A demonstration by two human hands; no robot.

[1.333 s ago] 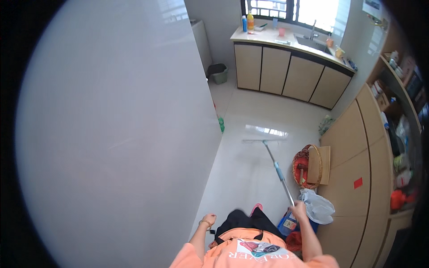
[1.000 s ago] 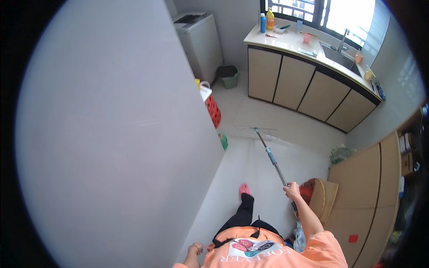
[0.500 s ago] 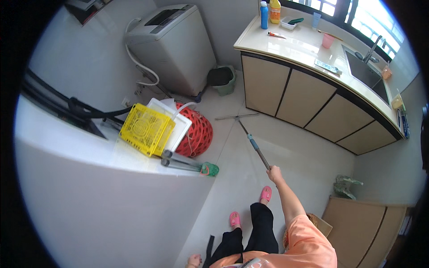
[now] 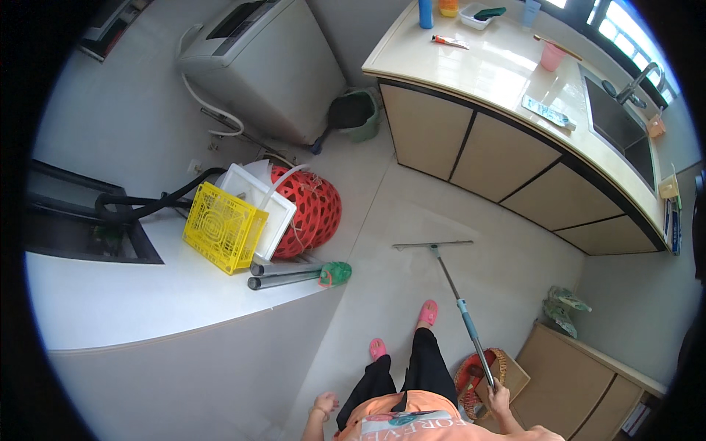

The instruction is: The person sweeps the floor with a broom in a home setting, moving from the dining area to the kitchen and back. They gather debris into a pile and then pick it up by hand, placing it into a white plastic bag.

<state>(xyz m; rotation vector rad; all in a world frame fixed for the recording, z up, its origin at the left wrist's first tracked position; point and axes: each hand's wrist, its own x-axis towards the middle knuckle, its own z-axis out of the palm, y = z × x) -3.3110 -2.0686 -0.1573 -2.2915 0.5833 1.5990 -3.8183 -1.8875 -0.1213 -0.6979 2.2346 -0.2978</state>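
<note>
My right hand (image 4: 500,399) is closed around the top end of the squeegee (image 4: 457,298) pole, fingers wrapped on it, low at the right of the view. The pole slants up and left from the hand to the flat blade, which lies on the pale floor (image 4: 507,272) ahead of my feet, near the cabinets (image 4: 515,184). Pink slippers (image 4: 427,312) sit just left of the pole, apart from it. My left hand (image 4: 324,403) hangs at my side, holds nothing and touches nothing; fingers look loosely curled, but it's too small to say how far open. A woven basket (image 4: 471,382) sits on the floor right behind the pole near my right hand; can't tell if they touch. To my left is a white bench (image 4: 147,294) carrying a yellow crate (image 4: 223,227), a white tub (image 4: 276,206) and two grey tubes (image 4: 287,273). A red mesh basket (image 4: 316,209) stands just beyond the bench, with a washer (image 4: 257,66) further back.
</note>
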